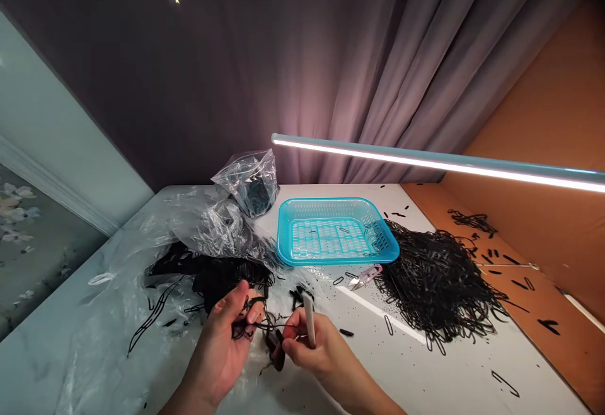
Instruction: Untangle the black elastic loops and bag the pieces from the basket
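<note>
My left hand is closed around a bunch of thin black cord loops. Close beside it, my right hand grips a white pen-like tool, which stands nearly upright; its tip is hidden. Thin black strands stretch between the two hands, and the right fingertips pinch at them. Dark, short pieces hang or lie just below the strands; I cannot tell which. Behind my left hand, a heap of black material lies on clear plastic sheeting.
A blue plastic basket stands mid-table with a few small bits inside. Pink-handled thread snips lie before it. A big pile of black loops sits at right. A clear bag stands behind; a lit tube lamp crosses above.
</note>
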A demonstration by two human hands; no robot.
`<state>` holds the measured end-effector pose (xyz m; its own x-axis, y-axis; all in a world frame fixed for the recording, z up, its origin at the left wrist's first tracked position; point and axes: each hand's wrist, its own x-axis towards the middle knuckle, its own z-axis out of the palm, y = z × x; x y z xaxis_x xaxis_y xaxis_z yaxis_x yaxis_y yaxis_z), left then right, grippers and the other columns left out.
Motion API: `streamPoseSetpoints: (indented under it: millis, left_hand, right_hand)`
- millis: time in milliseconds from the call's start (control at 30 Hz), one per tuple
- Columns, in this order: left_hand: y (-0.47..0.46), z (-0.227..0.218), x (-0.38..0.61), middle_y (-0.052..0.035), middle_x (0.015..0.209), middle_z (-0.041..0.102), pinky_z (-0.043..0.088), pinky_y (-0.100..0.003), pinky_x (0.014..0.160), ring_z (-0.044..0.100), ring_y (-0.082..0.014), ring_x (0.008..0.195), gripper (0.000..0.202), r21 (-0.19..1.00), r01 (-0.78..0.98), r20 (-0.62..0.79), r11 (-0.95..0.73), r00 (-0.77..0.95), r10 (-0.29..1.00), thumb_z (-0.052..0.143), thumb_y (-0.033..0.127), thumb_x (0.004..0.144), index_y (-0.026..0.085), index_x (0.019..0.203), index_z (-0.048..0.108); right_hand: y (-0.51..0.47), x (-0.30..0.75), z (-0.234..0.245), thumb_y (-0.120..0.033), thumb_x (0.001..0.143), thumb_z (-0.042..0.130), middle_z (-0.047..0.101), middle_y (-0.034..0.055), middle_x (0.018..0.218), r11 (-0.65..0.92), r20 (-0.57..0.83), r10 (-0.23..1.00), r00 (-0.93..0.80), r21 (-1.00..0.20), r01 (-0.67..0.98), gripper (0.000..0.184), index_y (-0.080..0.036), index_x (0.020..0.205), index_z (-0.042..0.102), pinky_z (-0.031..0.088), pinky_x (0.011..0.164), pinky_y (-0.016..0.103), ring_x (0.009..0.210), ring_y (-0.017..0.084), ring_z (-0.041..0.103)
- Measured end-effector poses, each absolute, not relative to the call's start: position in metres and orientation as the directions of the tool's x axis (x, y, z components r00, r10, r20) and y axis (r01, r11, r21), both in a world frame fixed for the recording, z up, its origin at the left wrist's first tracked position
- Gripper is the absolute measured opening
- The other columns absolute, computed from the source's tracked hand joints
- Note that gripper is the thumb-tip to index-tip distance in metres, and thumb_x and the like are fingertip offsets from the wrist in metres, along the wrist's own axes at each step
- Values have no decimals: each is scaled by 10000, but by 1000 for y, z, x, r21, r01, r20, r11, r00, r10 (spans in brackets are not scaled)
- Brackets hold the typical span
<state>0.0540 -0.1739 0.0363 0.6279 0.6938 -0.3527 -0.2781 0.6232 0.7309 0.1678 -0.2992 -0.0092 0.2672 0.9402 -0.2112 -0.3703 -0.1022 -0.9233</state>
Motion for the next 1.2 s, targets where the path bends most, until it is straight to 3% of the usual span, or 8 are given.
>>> streamPoseSetpoints:
  millis: [167,267,433,633,767,900,1033,1200]
  left_hand:
    - [-173,21,50,57,590,411,285,-219,541,358,-111,574,316,990,94,-141,106,723,677,790,368,739,181,656,549]
    - [-173,18,48,18,654,568,325,-235,572,479,-152,616,248,967,217,-107,-131,818,565,770,356,757,203,943,710]
    - [-176,24,49,-29,879,705,419,-247,693,599,-198,754,155,895,211,1,-393,880,476,738,260,799,266,953,750]
    - [-178,19,48,-32,789,662,425,-234,624,592,-180,664,97,803,213,107,-556,867,486,663,217,848,257,892,740]
    - [-175,13,48,-35,742,624,424,-230,593,595,-173,637,83,743,217,157,-633,863,480,654,224,848,224,808,727]
    - [-173,12,47,-31,753,615,425,-229,606,599,-166,652,100,712,218,173,-668,867,468,633,226,865,209,790,696]
    - [-173,15,44,-26,785,617,405,-233,606,574,-152,652,134,735,231,117,-638,883,454,617,290,896,209,825,697]
    - [-171,23,44,-14,769,598,353,-248,609,518,-151,668,195,837,277,-29,-472,884,467,649,374,878,198,810,699]
  right_hand:
    - [-300,176,2,-405,730,801,497,-35,670,-67,-258,911,322,-863,-501,341,-148,793,585,222,558,227,593,88,361]
    - [-300,177,7,-438,718,813,506,-33,692,-33,-244,908,342,-852,-522,378,-155,800,575,208,555,236,588,86,341]
    - [-302,177,5,-436,749,802,475,-70,675,18,-241,900,362,-810,-586,425,-216,925,484,207,561,230,583,89,358]
    - [-307,178,5,-463,855,700,539,-38,762,28,-233,911,341,-790,-613,362,-226,996,465,264,598,229,640,102,431]
    - [-307,176,2,-401,768,797,498,-35,758,33,-132,939,317,-884,-466,360,-194,925,547,296,597,227,658,105,411]
    - [-307,175,-4,-374,848,700,557,8,758,-48,-82,909,409,-995,-92,211,-182,910,637,340,596,253,679,141,462]
    - [-305,178,-7,-340,884,620,596,44,775,-88,47,875,481,-963,253,194,-167,849,698,346,577,259,677,157,511]
    - [-304,178,-7,-260,837,598,553,2,666,-84,9,873,488,-982,168,111,-168,785,631,323,522,235,584,125,462]
